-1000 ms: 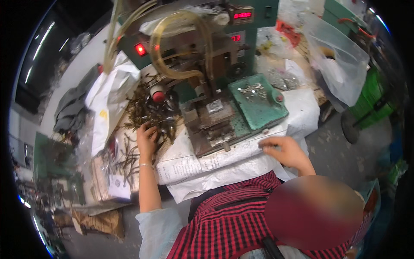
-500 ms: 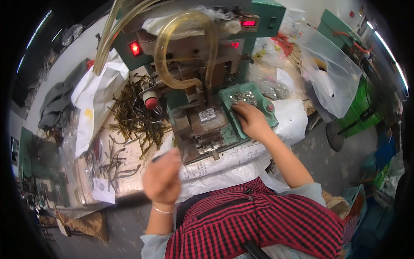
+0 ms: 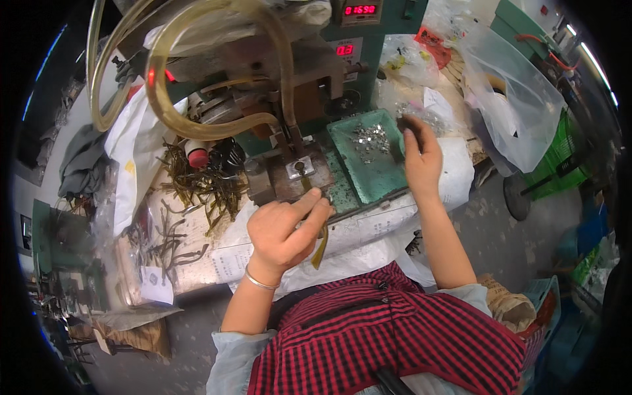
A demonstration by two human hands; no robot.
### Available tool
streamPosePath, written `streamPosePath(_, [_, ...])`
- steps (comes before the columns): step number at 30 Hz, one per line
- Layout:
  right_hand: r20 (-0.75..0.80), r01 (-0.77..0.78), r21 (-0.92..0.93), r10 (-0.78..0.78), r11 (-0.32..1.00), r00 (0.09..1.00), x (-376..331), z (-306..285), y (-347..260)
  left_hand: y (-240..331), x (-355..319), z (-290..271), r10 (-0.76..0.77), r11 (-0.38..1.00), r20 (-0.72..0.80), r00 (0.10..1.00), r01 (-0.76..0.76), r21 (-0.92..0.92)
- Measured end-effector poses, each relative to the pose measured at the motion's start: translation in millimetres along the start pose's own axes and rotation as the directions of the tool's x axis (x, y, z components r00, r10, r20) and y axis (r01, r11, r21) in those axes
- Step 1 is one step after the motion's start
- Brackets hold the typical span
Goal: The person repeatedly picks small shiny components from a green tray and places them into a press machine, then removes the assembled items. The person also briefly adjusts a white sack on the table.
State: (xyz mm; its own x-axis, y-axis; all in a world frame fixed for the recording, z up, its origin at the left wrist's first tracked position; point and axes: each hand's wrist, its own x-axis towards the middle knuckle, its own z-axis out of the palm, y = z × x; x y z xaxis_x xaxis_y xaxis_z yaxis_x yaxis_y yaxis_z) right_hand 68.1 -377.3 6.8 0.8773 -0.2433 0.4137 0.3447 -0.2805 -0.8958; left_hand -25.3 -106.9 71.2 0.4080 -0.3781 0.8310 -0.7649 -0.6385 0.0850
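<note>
My left hand (image 3: pixel 286 230) is closed on a narrow olive-green strip (image 3: pixel 320 253), with thumb and index finger together. The strip's far end lies on a small silver plate (image 3: pixel 293 172) beneath the tool of a bench press (image 3: pixel 299 89); its tail hangs below my fingers. At the right rim of a green tray (image 3: pixel 378 187) is my right hand (image 3: pixel 423 155), fingers curved and thumb apart, with nothing visible in it. Small shiny metal pieces (image 3: pixel 372 141) lie in the tray. The red button seen earlier beside the tray is hidden by my right hand.
A pile of olive strips (image 3: pixel 214 187) lies left of the press, by a red-tipped knob (image 3: pixel 197 157). Thick clear hoses (image 3: pixel 158 99) loop in front of the machine. White printed sheeting (image 3: pixel 368 230) covers the table's front edge. A clear plastic bag (image 3: pixel 523 112) hangs at right.
My left hand has moved right and forward, bringing a strip onto the plate under the press. The right hand has left the metal pieces for the tray's right rim. The view has shifted.
</note>
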Motion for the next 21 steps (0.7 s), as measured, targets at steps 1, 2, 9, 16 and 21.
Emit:
streamPosePath(1, [0.042, -0.015, -0.107, 0.020, 0.994, 0.999, -1, 0, 8, -2, -2, 2, -0.002, 1.000, -0.022, 1.000, 0.002, -0.010])
streamPosePath(2, [0.082, -0.026, -0.212, 0.044, 0.977, 0.996, -2, -1, 14, -1, -1, 2, -0.004, 1.000, -0.020, 1.000, 0.004, -0.004])
streamPosePath(9, [0.188, 0.199, -0.594, -0.106, 0.779, 0.976, -31, 8, 13, 2, -3, 3, -0.043, 0.999, -0.015, 0.999, 0.043, 0.010])
streamPosePath(16, [0.243, 0.239, -0.739, -0.083, 0.630, 0.967, -24, 17, 27, 32, -55, -20, -0.233, 0.971, -0.037, 0.972, 0.230, -0.065])
streamPosePath(21, [0.113, -0.100, -0.397, 0.157, 0.912, 0.981, -40, 1, 19, -22, -94, -104, -0.494, 0.698, -0.498, 0.713, 0.667, 0.262])
